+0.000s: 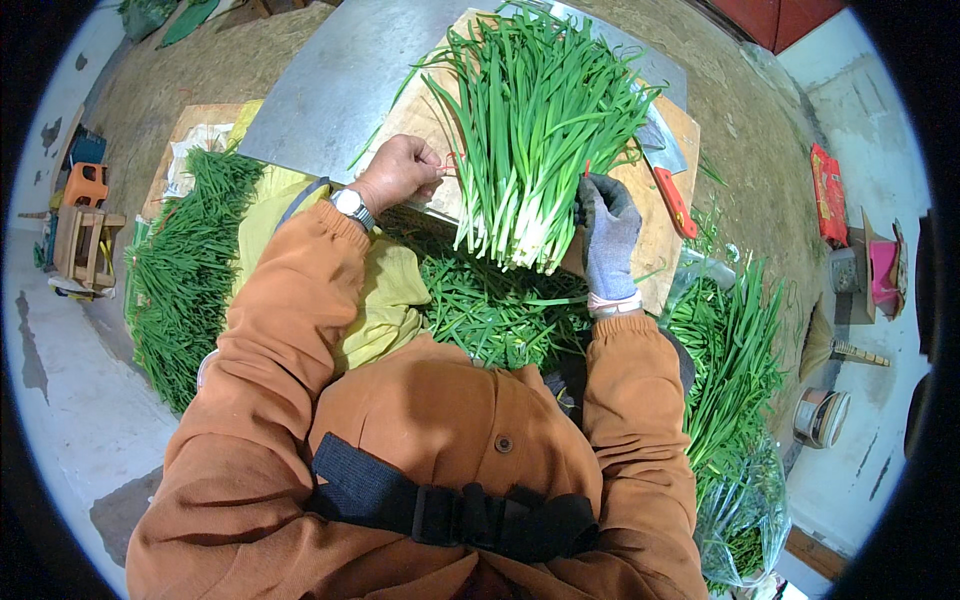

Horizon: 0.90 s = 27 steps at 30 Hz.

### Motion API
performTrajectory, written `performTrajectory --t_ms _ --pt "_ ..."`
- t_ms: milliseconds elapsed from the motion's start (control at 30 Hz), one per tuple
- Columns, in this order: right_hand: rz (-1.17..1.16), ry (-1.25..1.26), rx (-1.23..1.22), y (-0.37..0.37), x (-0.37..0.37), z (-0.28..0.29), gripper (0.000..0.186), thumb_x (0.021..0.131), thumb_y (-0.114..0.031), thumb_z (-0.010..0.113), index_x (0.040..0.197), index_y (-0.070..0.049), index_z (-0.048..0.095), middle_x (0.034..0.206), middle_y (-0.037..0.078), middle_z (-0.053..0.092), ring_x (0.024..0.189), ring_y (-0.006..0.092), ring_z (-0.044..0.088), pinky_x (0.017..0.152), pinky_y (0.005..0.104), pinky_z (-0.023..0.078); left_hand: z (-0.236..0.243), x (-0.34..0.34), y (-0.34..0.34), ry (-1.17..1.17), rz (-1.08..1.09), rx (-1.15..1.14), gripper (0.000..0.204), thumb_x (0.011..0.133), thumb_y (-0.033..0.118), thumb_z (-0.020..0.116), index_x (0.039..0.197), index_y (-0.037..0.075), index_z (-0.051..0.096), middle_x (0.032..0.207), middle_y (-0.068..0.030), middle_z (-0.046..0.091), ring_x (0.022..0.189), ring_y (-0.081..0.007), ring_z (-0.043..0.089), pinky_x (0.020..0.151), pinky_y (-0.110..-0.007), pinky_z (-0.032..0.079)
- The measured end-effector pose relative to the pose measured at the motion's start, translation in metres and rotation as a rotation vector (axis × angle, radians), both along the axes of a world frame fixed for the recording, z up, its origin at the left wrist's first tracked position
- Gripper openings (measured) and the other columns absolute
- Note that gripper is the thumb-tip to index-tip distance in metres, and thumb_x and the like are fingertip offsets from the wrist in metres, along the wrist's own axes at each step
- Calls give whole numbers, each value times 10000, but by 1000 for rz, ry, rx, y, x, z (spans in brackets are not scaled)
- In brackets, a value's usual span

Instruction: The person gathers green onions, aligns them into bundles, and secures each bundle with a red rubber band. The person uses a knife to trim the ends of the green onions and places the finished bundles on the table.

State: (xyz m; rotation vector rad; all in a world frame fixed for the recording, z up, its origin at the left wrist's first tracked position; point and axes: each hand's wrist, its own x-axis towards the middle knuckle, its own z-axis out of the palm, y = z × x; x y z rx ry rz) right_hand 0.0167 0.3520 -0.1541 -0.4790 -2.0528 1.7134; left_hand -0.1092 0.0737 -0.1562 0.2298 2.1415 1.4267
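Observation:
A thick bundle of green chives (pixel 535 110) lies on a wooden board (pixel 628 195), its pale cut ends toward me and over the near edge. My bare left hand (pixel 402 172), a watch at its wrist, pinches one end of a thin red tie (pixel 450 166) at the bundle's left side. On the right side, my right hand (pixel 610 228) wears a grey glove and is closed at the tie's other red end, which sticks up by the fingertips. The tie's middle is hidden by the bundle. A cleaver (pixel 674 203) with a red handle lies right of the chives.
Under the board is a grey metal sheet (pixel 320 90). Loose chives (pixel 500 310) lie below the board's near edge. More chives are heaped at the left (pixel 190 270) and right (pixel 735 350). A yellow cloth (pixel 385 300) hangs by my left forearm. A bucket (pixel 822 417) stands far right.

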Motion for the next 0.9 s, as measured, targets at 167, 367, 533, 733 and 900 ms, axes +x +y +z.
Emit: performTrajectory --t_ms 167,367,533,733,900 --pt "27 18 -65 4 1 -6 165 909 -114 676 1002 23 687 814 39 675 682 85 577 620 242 478 -4 1 0 56 -4 2 98 905 86 632 902 -11 628 727 -68 660 611 -138 641 564 -287 533" --pt "-204 -26 -80 18 -2 3 227 937 -126 673 1086 45 664 904 63 690 744 94 614 673 237 507 -3 0 2 150 104 -38 135 922 120 644 889 -10 629 744 -50 652 613 -122 612 564 -286 526" --pt "-39 269 163 -7 -8 61 224 909 -86 669 1104 23 653 1061 112 679 929 175 639 834 315 516 -5 -4 2 282 135 -118 157 927 109 642 833 -17 640 674 -48 632 567 -122 590 525 -286 507" --pt "660 415 586 -101 -78 90 253 895 -102 589 1129 -41 662 1079 202 667 999 378 642 871 440 512 0 -5 3 -8 147 188 82 878 -4 607 850 -62 658 637 -74 615 533 -153 580 501 -302 488" --pt "806 -295 1052 -113 -122 43 259 893 -187 571 1107 -81 670 1055 199 667 1022 369 632 888 443 497 -7 -4 1 -66 207 157 120 960 57 575 876 -26 599 686 -37 571 566 -117 536 527 -280 527"
